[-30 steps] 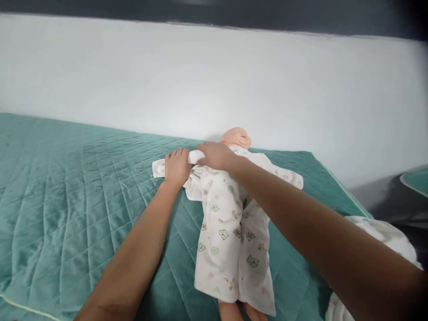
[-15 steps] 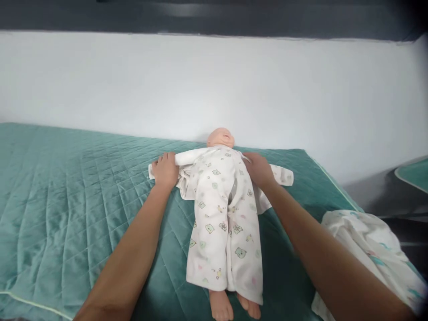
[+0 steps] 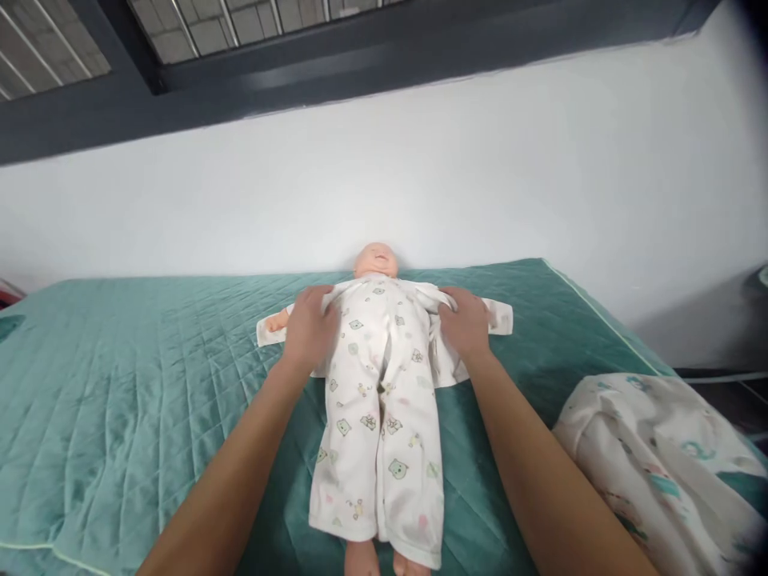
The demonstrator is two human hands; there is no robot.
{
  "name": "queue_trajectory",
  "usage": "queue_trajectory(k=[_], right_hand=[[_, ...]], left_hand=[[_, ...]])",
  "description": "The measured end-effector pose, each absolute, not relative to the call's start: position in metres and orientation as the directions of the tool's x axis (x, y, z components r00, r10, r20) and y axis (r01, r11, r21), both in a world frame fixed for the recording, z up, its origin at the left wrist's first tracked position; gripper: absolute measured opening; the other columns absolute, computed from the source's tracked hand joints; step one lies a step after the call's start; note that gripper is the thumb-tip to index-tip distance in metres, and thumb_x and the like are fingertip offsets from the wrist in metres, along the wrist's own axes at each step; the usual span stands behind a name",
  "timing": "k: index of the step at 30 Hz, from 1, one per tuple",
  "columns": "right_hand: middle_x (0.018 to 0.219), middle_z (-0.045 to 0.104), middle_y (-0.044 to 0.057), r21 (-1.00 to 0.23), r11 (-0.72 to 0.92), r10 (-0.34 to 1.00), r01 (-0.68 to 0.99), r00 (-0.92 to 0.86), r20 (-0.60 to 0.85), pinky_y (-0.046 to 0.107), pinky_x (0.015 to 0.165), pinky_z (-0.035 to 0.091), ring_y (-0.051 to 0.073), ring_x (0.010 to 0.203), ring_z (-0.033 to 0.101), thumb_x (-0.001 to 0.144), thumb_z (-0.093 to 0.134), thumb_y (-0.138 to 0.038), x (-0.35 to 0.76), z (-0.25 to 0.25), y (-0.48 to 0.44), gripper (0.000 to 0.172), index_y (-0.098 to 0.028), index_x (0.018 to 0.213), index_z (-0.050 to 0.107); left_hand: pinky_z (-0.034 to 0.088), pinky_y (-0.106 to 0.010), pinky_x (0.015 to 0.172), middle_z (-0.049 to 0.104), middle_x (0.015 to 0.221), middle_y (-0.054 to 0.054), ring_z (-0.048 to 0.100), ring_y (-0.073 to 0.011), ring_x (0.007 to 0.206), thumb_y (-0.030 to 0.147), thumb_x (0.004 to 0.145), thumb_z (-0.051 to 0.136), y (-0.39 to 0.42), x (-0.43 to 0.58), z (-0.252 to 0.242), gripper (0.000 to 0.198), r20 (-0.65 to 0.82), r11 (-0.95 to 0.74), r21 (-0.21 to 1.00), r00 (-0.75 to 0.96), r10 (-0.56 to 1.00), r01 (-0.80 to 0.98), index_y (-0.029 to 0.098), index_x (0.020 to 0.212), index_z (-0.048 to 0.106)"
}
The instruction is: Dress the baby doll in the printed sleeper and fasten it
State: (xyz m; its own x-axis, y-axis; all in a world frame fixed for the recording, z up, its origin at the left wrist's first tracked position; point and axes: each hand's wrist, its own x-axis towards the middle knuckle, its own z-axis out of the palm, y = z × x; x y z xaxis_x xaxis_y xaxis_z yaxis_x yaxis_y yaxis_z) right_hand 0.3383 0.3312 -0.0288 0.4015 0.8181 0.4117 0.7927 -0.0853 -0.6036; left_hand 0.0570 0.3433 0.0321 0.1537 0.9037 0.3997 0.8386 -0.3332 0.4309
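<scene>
A baby doll [image 3: 376,262] lies on its back, head against the wall and feet towards me. White printed baby trousers [image 3: 351,416] cover its legs and reach high up its body. The white baby shirt [image 3: 450,360] is spread under and beside it, with sleeves out to both sides. A doll's hand [image 3: 277,321] shows at the left cuff. My left hand [image 3: 312,326] is closed on the shirt near the doll's shoulder; its fingertips are partly hidden. On the other side, my right hand [image 3: 465,322] pinches the shirt's front edge beside the chest.
A green quilted cover [image 3: 150,384] lies beneath the doll. Crumpled white printed cloth [image 3: 654,456] sits at the right, close to my right forearm. Behind stands a white wall [image 3: 384,176] below a dark window frame [image 3: 288,96].
My left hand has moved inward from the sleeve to the doll's shoulder, and the doll's hand now shows at that cuff. My right hand stays at the shirt. The view has tilted.
</scene>
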Motion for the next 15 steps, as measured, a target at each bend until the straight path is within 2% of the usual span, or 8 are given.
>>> queue_trajectory(k=[2, 5, 8, 11, 15], right_hand=[[0.124, 0.070, 0.008, -0.578, -0.089, 0.822, 0.811, 0.388, 0.417, 0.046, 0.110, 0.033, 0.029, 0.120, 0.056, 0.084, 0.048, -0.024, 0.336, -0.029, 0.329, 0.041, -0.021, 0.119, 0.069], [0.122, 0.070, 0.010, -0.536, -0.086, 0.820, 0.840, 0.365, 0.441, 0.045, 0.108, 0.033, 0.030, 0.118, 0.056, 0.086, 0.048, -0.024, 0.335, -0.029, 0.327, 0.040, -0.020, 0.120, 0.069], [0.121, 0.070, 0.011, -0.531, -0.096, 0.810, 0.842, 0.376, 0.450, 0.045, 0.107, 0.033, 0.030, 0.117, 0.056, 0.087, 0.049, -0.025, 0.335, -0.028, 0.327, 0.038, -0.020, 0.119, 0.069], [0.121, 0.070, 0.011, -0.546, -0.124, 0.812, 0.829, 0.400, 0.424, 0.045, 0.106, 0.032, 0.031, 0.117, 0.056, 0.087, 0.050, -0.028, 0.335, -0.026, 0.327, 0.037, -0.020, 0.118, 0.069], [0.121, 0.071, 0.011, -0.556, -0.167, 0.818, 0.815, 0.429, 0.383, 0.046, 0.106, 0.031, 0.032, 0.117, 0.056, 0.088, 0.050, -0.029, 0.334, -0.022, 0.327, 0.036, -0.020, 0.118, 0.069]], left_hand=[[0.045, -0.034, 0.110, 0.066, 0.129, -0.007, 0.058, -0.0201, 0.123, 0.025, 0.099, 0.036, 0.347, 0.091, 0.050, 0.035, 0.354, -0.445, 0.407, 0.311, 0.882, 0.798, 0.020, 0.121, 0.062], [0.047, -0.038, 0.104, 0.065, 0.130, -0.011, 0.058, -0.0253, 0.123, 0.024, 0.099, 0.037, 0.353, 0.148, 0.072, 0.035, 0.201, -0.534, 0.183, 0.500, 0.842, 0.826, 0.018, 0.117, 0.066], [0.046, -0.043, 0.102, 0.066, 0.127, -0.014, 0.058, -0.0296, 0.120, 0.026, 0.095, 0.048, 0.356, 0.194, 0.081, 0.030, -0.059, -0.605, 0.002, 0.604, 0.795, 0.796, 0.018, 0.115, 0.069], [0.044, -0.047, 0.103, 0.064, 0.131, -0.016, 0.055, -0.0334, 0.125, 0.021, 0.089, 0.058, 0.358, 0.222, 0.078, 0.029, -0.142, -0.618, -0.039, 0.608, 0.781, 0.785, 0.017, 0.114, 0.071], [0.041, -0.055, 0.105, 0.055, 0.143, -0.020, 0.050, -0.0383, 0.131, 0.022, 0.090, 0.056, 0.365, 0.235, 0.066, 0.046, -0.139, -0.595, -0.073, 0.583, 0.800, 0.800, 0.014, 0.136, 0.059]])
